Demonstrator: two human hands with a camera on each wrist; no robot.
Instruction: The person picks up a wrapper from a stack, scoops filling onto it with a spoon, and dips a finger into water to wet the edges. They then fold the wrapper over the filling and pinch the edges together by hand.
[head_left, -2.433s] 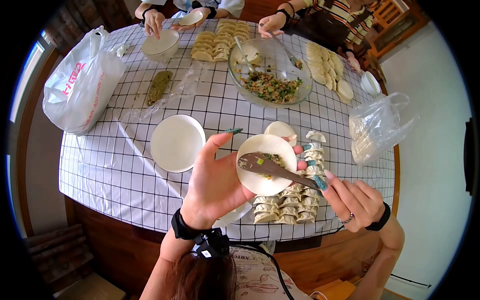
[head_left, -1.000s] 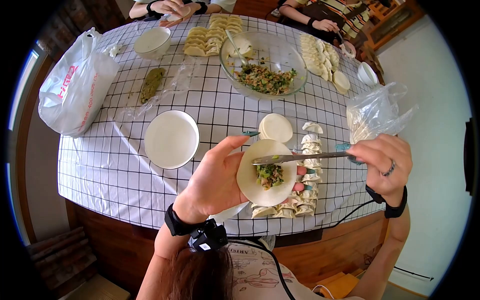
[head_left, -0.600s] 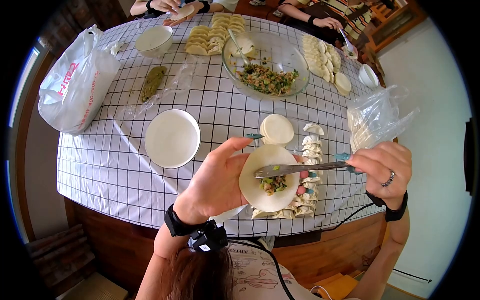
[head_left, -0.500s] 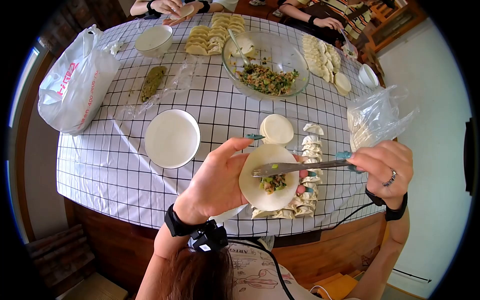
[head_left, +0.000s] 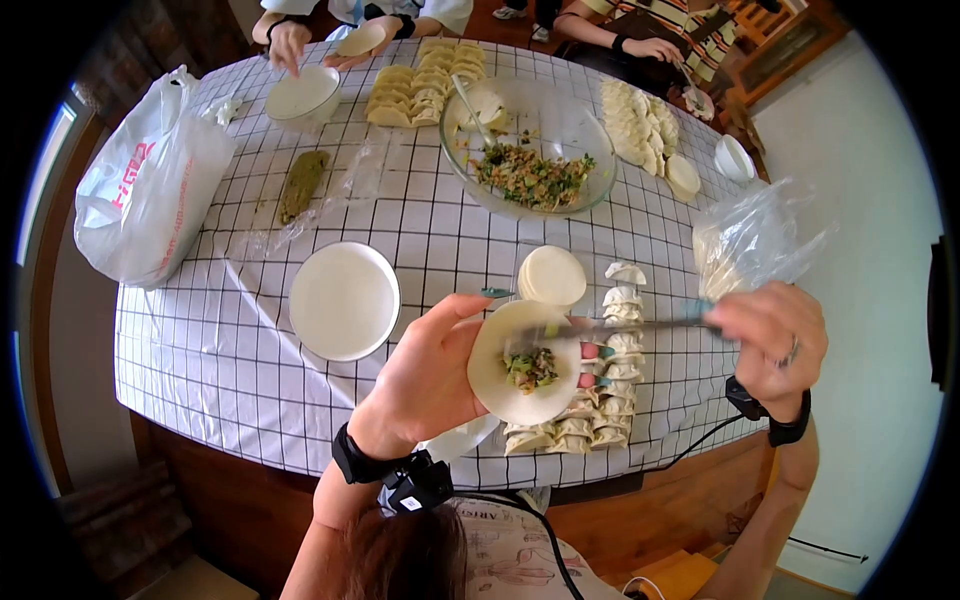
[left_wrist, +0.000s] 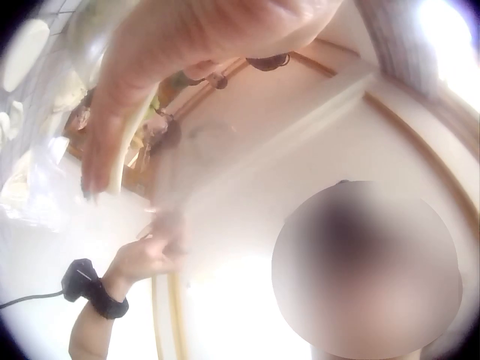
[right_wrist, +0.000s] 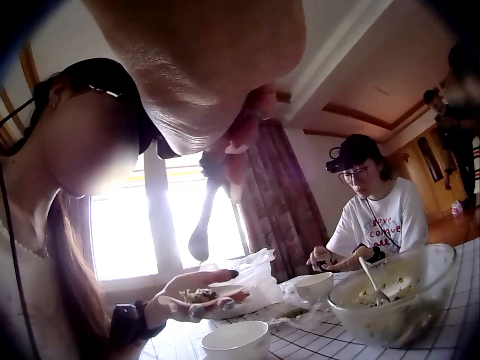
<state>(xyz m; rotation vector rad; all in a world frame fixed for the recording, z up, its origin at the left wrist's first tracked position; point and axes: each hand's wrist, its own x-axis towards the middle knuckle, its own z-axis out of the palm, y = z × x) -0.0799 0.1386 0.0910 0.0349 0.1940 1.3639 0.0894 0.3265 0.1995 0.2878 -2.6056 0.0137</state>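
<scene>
On the fingers of my left hand [head_left: 422,365] lies a round dumpling wrapper [head_left: 512,402], with the thumb raised off its edge. A small heap of chopped green and brown filling [head_left: 530,371] sits at the wrapper's middle. My right hand [head_left: 775,332] pinches the handle of a spoon [head_left: 650,326], whose blurred bowl overlaps the wrapper's far part in the head view. In the right wrist view the spoon [right_wrist: 201,236] hangs bowl down above the left hand [right_wrist: 191,296]. Beyond the wrapper is a stack of wrappers [head_left: 553,275]; rows of folded dumplings [head_left: 622,372] stand beside it.
A glass bowl of filling [head_left: 535,180] stands at the back, a white bowl [head_left: 345,300] at the left. Plastic bags [head_left: 150,190] flank both sides. Two people work across the table among more dumplings [head_left: 640,125]. A cable [head_left: 705,437] runs from my right wrist.
The right hand has risen and moved right, bringing the spoon off the filling, which now shows as a heap on the wrapper. Across the table, one person's hand has returned to a bowl.
</scene>
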